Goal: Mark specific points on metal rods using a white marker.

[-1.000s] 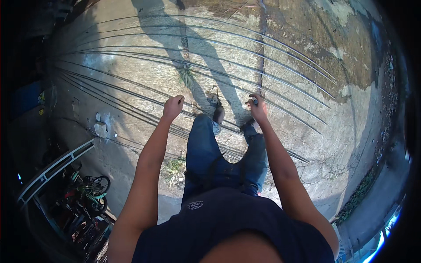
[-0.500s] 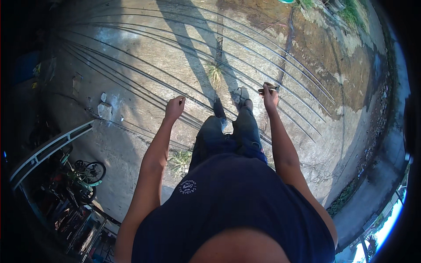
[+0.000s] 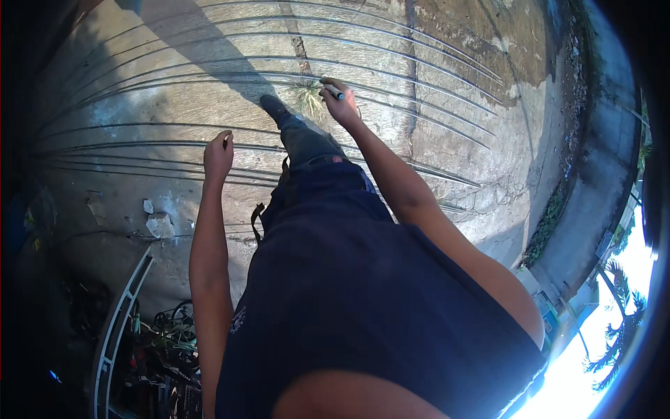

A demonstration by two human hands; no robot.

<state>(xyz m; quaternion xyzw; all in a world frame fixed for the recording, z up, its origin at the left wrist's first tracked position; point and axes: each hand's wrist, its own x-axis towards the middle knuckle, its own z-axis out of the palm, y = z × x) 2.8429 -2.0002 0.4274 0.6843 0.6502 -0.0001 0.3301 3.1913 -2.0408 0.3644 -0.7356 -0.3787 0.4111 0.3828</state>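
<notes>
Stood over long rods (image 3: 258, 146), already laid left to right across the concrete (image 3: 502, 174), fanning apart rightward; lifted none; couldn't tell whether finished; gripped a dark marker-like stick (image 3: 339, 95) in the right hand (image 3: 338, 105), reaching far and angled leftward; held the left hand (image 3: 219, 158) out nearly straight, nearer and further left, loosely balled, possibly around something too small to tell.

- Pale print (image 3: 239, 319) is seen at a slant on the dark shirt (image 3: 363, 293); its lettering can't be made out.
- No other text can be read.
</notes>
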